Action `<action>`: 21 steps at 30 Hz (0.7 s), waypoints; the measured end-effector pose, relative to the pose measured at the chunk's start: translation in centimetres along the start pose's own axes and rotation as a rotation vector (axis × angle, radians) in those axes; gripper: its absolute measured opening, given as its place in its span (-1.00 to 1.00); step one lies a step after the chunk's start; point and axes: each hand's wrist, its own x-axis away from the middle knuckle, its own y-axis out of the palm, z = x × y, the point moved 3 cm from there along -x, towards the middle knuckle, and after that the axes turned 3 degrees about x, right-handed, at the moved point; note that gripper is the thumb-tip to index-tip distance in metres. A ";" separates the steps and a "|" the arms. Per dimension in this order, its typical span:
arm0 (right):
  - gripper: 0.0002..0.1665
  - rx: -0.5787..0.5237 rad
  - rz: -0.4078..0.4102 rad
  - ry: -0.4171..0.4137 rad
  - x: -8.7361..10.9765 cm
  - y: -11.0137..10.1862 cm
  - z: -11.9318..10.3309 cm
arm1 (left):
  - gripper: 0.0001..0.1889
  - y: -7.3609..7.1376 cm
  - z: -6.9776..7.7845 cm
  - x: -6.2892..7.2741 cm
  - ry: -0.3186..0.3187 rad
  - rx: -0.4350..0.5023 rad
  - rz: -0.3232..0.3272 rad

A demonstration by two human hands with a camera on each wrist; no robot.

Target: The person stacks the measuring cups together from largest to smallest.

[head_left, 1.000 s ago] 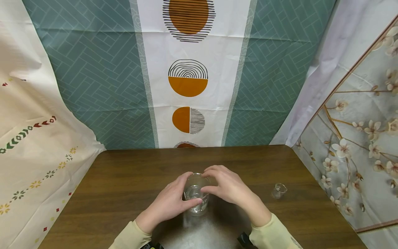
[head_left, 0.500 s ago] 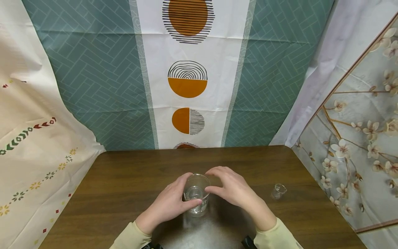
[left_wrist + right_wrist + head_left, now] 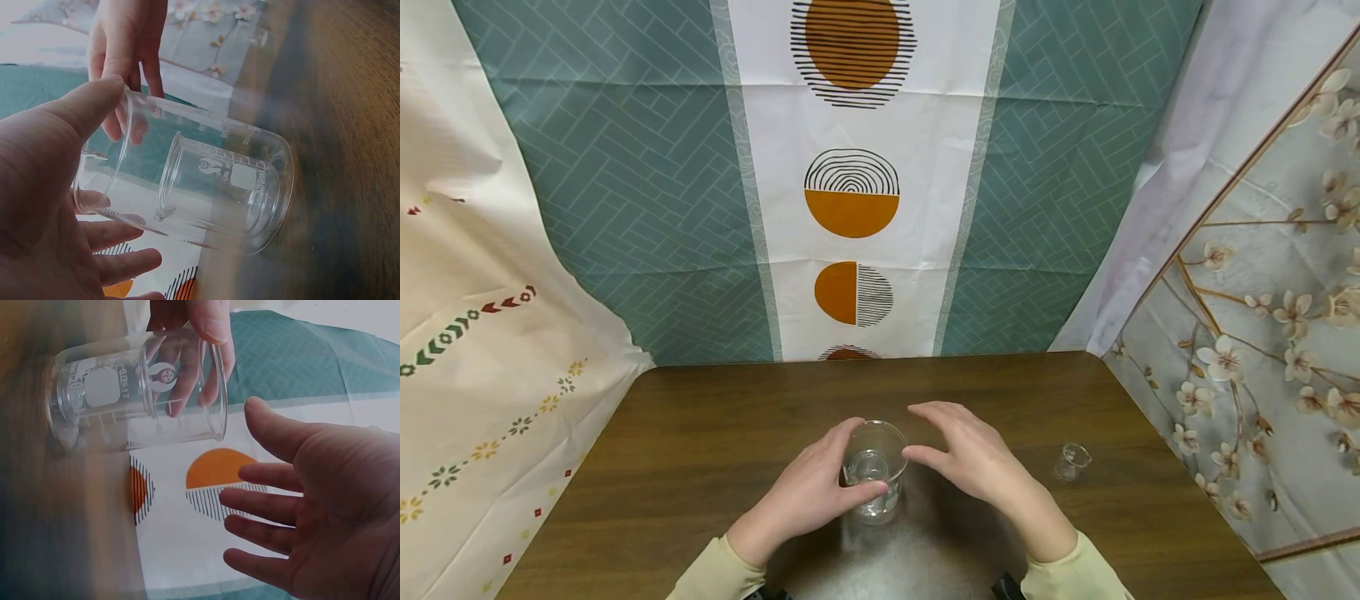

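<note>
A large clear glass beaker (image 3: 887, 500) stands upright on the wooden table, with a smaller 100 ml beaker (image 3: 215, 175) nested inside it. My left hand (image 3: 808, 487) holds the large beaker near its rim, thumb on the near side and fingers round the far left side. To the right of the rim, my right hand (image 3: 966, 454) is apart from the glass, its fingers spread and holding nothing. In the right wrist view, the right thumb (image 3: 269, 425) is just off the rim of the large beaker.
A tiny glass beaker (image 3: 1072, 461) stands on the right part of the wooden table (image 3: 700, 433). Patterned cloths hang behind the table (image 3: 865, 250) and along the left and right sides.
My right hand has moved away from the large beaker's rim to the right, its fingers opening. The left hand and both nested beakers stay in place.
</note>
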 end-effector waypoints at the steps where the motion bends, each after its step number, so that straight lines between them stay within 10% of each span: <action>1: -0.28 0.004 0.002 0.000 0.0 0.0 0.1 | 0.01 0.0 0.0 0.0 0.000 -0.001 0.001; 21: -0.21 0.066 0.071 -0.006 1.1 -0.3 1.7 | 0.02 0.1 -0.1 0.0 0.001 -0.005 0.002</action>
